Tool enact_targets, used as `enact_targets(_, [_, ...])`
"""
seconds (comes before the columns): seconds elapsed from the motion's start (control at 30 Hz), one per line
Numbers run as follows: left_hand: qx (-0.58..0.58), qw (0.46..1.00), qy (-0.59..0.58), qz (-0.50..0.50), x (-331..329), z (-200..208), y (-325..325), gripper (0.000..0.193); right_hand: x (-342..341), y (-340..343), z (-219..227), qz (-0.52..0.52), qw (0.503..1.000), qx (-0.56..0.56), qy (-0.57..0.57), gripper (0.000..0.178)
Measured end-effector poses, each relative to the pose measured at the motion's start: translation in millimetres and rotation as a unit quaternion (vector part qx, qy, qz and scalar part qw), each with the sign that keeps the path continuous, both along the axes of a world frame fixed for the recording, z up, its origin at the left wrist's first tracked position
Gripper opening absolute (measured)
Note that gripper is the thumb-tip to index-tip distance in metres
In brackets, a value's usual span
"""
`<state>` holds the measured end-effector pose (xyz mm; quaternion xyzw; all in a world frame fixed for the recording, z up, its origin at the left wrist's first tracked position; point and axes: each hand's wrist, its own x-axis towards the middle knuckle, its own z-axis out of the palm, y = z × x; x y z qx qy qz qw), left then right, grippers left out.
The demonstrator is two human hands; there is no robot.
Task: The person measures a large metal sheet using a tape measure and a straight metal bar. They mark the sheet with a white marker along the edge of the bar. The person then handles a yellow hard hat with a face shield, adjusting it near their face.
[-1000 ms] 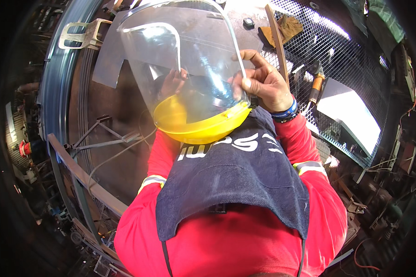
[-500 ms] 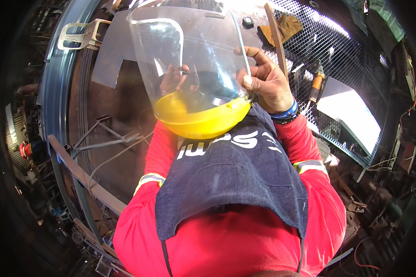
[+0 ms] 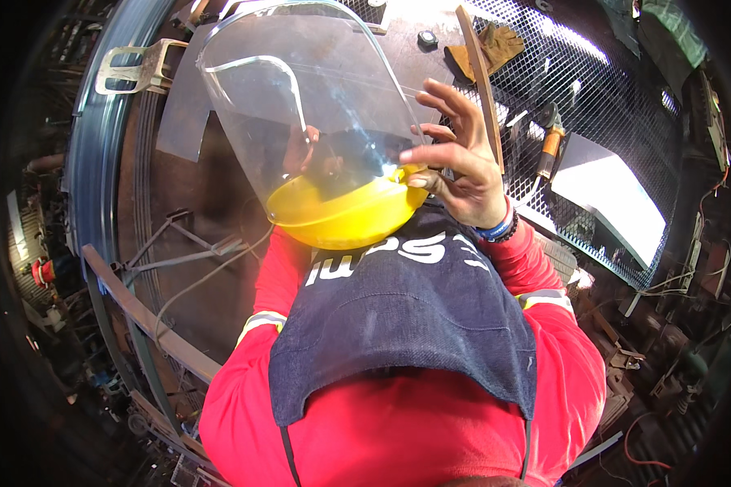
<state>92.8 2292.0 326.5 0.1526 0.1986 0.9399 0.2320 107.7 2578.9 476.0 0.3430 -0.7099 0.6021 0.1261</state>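
Observation:
A face shield (image 3: 333,215) with a yellow brow guard and a clear curved visor (image 3: 337,97) is held in front of my chest, its visor tilted up and to the left. My right hand (image 3: 463,166) is at the right end of the yellow guard. Its thumb and forefinger pinch there, while the other fingers stand apart from the visor. Through the clear plastic, my left hand (image 3: 301,152) shows behind the shield, its fingers curled by the shield's left side. The guard and reflections hide much of that grip.
A brown work glove (image 3: 495,53) and an angle grinder (image 3: 552,146) lie on metal mesh at the right, beside a pale metal sheet (image 3: 605,187). A rusty bar (image 3: 483,89) crosses the mesh edge. At the left are a plastic chair (image 3: 142,69) and a metal frame (image 3: 150,312).
The face shield has tilted further left and its visor has swung left. My right hand has slid from the visor's edge down to the yellow guard, its fingers spreading.

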Motion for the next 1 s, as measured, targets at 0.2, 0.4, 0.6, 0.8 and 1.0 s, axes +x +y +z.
enact_targets(0.2, [-0.019,0.999,0.010,0.047,5.9,0.3,7.7,0.053,12.2,-10.6,-7.9,0.032,0.995,-0.059,-0.071,0.026])
enact_targets(0.4, [-0.028,0.997,-0.054,0.050,14.8,24.1,13.8,0.056,18.3,-12.2,-7.5,0.023,0.997,-0.063,-0.048,0.025])
enact_targets(0.6, [-0.053,0.994,-0.043,0.079,18.2,3.8,2.2,0.052,17.2,-10.9,-5.1,0.023,0.998,-0.048,-0.046,0.025])
enact_targets(0.8, [-0.077,0.993,-0.045,0.081,15.9,10.1,1.9,0.051,19.8,-7.9,6.0,0.044,0.992,-0.053,-0.105,0.021])
enact_targets(1.0, [-0.169,0.980,-0.045,0.095,13.9,18.3,0.0,0.050,25.0,-0.9,9.8,0.007,0.984,0.029,-0.173,0.042])
